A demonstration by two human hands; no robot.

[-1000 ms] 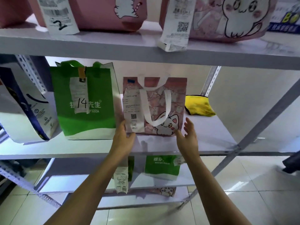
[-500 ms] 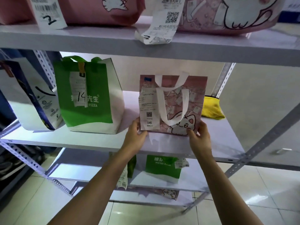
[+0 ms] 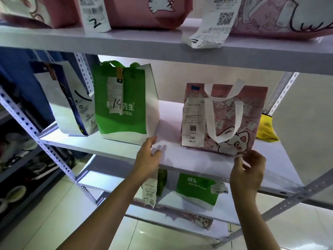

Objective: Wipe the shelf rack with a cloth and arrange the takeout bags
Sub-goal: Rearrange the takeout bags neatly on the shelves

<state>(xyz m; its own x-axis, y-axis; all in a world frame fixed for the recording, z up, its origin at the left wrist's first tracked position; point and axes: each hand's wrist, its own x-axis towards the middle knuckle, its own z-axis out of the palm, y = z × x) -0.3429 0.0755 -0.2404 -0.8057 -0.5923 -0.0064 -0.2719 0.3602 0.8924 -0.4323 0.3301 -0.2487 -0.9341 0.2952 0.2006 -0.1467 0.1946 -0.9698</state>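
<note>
Takeout duty: a pink cat bag (image 3: 234, 121) stands upright on the middle shelf (image 3: 180, 156), its lower corner just above the right hand (image 3: 248, 170), whose loosely curled fingers hold nothing; the left hand (image 3: 147, 157) hovers spread. Light, floppy fabric; best steadied by both bottom corners.

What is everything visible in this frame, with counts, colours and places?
Shelf rack: one, white boards, grey perforated posts.
Pink cat bags, top shelf: three, cut off by the frame.
Blue and white bag: one, middle shelf, far left, leaning.
Green pizza bag: one, green and white, receipt marked 14, middle shelf.
Pink cat bag: one, white handles, receipt 046, middle shelf, right.
Yellow cloth: one, behind that bag.
Lower-shelf bags: green one, partly hidden others.
Left hand: open, at the shelf edge.
Right hand: fingers at the pink cat bag's lower right corner.
</note>
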